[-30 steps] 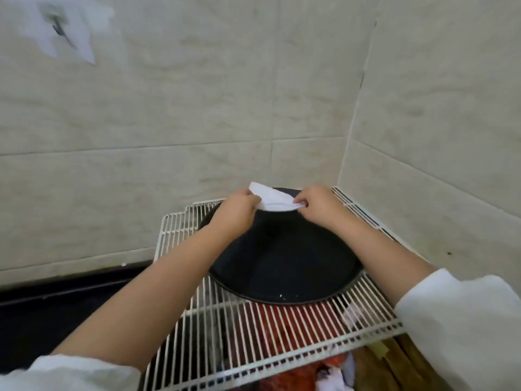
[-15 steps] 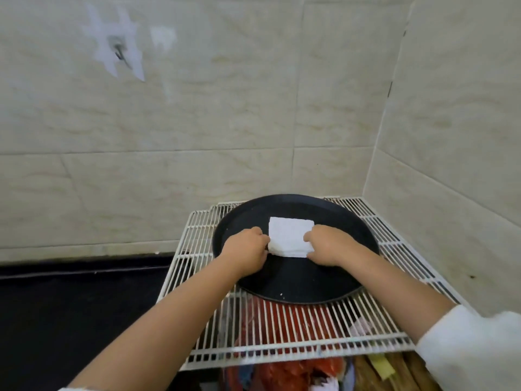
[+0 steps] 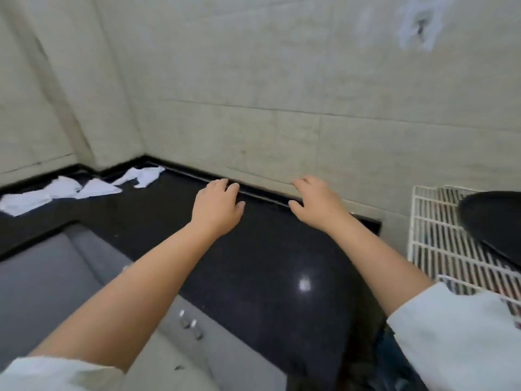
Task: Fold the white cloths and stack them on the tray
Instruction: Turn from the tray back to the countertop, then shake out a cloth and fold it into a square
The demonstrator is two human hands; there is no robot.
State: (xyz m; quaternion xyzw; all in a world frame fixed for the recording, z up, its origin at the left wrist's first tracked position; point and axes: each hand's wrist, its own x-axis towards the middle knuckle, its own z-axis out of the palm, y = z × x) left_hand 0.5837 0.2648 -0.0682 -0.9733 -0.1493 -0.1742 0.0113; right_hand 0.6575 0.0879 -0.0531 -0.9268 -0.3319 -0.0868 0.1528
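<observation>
- Two bare forearms reach out over a dark, glossy table (image 3: 253,263) set against a pale tiled wall.
- The left hand (image 3: 217,210) and the right hand (image 3: 318,204) hover palm-down near the table's back edge, well apart from each other; each grip is apart, fingers relaxed, holding nothing.
- Several unfolded white cloths (image 3: 79,190) lie crumpled on the table at the far left corner, well away from both hands.
- The dark round tray (image 3: 496,221) rests on a white wire rack (image 3: 439,244) at the far right; only part of it shows, and any stack on it is out of view.
- Judged step: between cloths, reaching for the next one.
- The next move calls for going leftward, pinching one loose cloth and spreading it flat for folding.
</observation>
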